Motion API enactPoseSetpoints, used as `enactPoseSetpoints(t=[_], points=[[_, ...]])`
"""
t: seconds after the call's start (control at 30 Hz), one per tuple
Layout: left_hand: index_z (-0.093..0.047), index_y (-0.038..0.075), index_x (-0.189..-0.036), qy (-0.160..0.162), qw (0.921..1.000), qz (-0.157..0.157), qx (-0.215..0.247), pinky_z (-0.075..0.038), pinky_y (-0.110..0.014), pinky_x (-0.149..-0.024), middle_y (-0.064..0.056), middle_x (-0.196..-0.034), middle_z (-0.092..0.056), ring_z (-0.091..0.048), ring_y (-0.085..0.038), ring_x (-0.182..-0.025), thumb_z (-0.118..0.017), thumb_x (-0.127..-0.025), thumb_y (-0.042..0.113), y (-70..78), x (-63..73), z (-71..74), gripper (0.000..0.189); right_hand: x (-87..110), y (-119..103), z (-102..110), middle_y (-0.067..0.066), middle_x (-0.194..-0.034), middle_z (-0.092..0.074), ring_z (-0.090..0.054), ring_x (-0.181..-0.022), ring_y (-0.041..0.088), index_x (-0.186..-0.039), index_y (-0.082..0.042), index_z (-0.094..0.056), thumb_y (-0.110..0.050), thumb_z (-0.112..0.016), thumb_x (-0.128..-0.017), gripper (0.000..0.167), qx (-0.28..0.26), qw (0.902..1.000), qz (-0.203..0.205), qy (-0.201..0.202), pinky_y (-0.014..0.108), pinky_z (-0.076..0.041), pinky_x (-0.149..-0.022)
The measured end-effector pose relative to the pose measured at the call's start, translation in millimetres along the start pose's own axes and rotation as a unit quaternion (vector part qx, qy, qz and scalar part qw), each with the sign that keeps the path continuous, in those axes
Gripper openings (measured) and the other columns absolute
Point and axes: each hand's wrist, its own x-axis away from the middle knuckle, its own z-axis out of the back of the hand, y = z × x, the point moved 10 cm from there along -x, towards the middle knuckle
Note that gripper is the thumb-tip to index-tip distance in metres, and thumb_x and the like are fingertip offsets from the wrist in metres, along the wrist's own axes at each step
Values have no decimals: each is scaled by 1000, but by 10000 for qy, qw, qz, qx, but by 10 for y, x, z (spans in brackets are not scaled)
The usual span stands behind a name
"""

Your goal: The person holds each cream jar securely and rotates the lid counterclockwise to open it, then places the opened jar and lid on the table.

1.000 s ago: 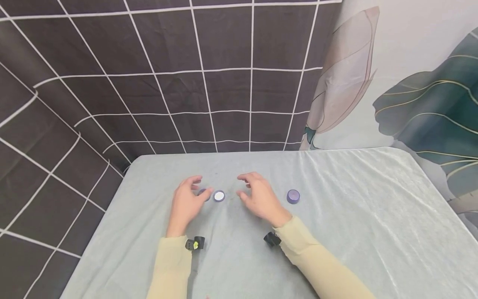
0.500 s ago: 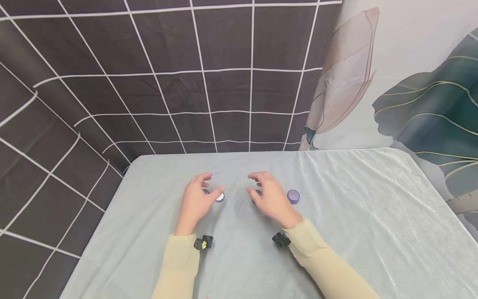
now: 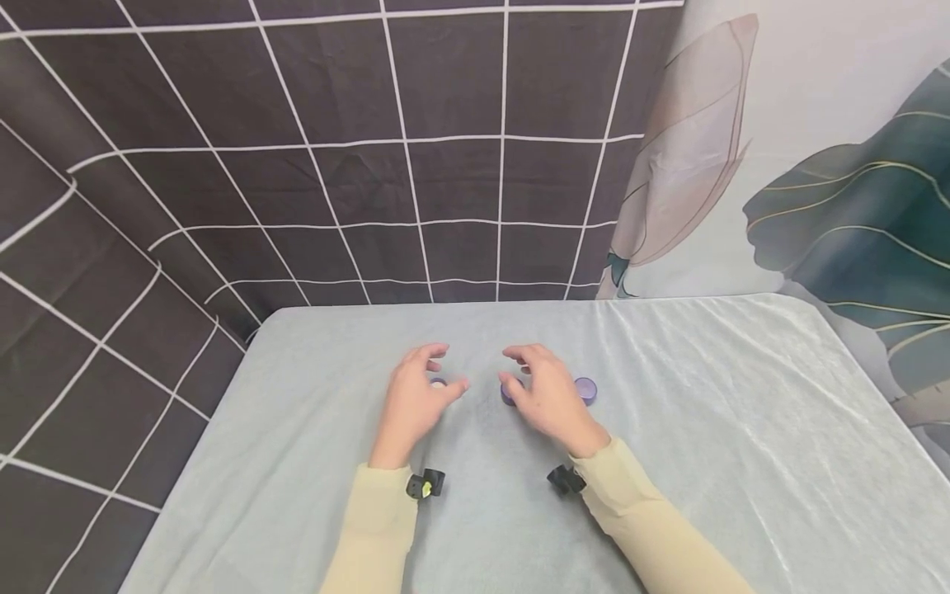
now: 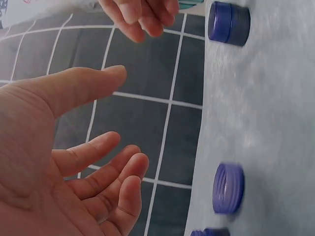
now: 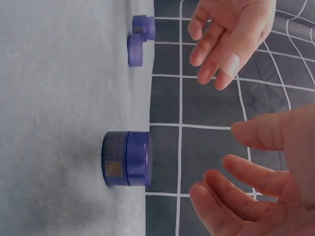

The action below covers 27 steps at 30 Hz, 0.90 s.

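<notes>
My left hand (image 3: 419,404) hovers above the table with fingers loosely curved and nothing in them. Below it lies a round purple lid (image 3: 438,383) with a pale inside, mostly covered by the hand. The left wrist view shows this lid (image 4: 229,188) and part of a small purple jar (image 4: 210,232) with a screw neck. My right hand (image 3: 552,400) also hovers, its fingers bent and holding nothing. Beside its thumb stands a purple jar (image 3: 508,393), partly hidden. Another round purple jar (image 3: 586,389) stands just right of that hand. A lidded jar (image 5: 127,158) shows in the right wrist view.
A pale grey velvety cloth (image 3: 705,429) covers the table. Behind and to the left hangs a dark curtain (image 3: 453,181) with a white grid. A leaf-patterned curtain (image 3: 816,206) is at the right. Small black cameras (image 3: 425,485) sit on both wrists.
Both hands have moved to the right, the left one farther, and it now covers most of the lid. A jar near my right thumb has come into sight. The jars and lid appear unmoved.
</notes>
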Motion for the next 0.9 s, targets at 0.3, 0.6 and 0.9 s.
enactPoseSetpoints(t=[0.3, 0.6, 0.9], points=[[-65, 7, -128, -164, 9998, -79, 74, -48, -44, -89, -8, -121, -66, -64, -25, -106, -87, -75, 19, 93, 24, -171, 58, 25, 74, 12, 16, -113, -68, -67, -98, 32, -117, 1, -68, -14, -71, -89, 32, 90, 9998, -172, 18, 44, -53, -86], [-65, 8, -128, -328, 9994, -66, 104, -51, -41, -88, -7, -123, -66, -63, -24, -107, -87, -76, 18, 116, 28, -337, 58, 32, 122, -16, 17, -111, -68, -66, -97, 33, -118, 1, -67, -15, -73, -89, 34, 292, 9991, -282, -93, 46, -53, -85], [-65, 8, -128, -495, 9988, -16, -11, -49, -43, -88, -8, -120, -67, -64, -25, -103, -87, -74, 17, 89, 12, -533, 59, 34, 221, -64, 16, -109, -69, -66, -97, 30, -119, 1, -67, -18, -74, -89, 36, 394, 9982, -389, -248, 46, -52, -85]])
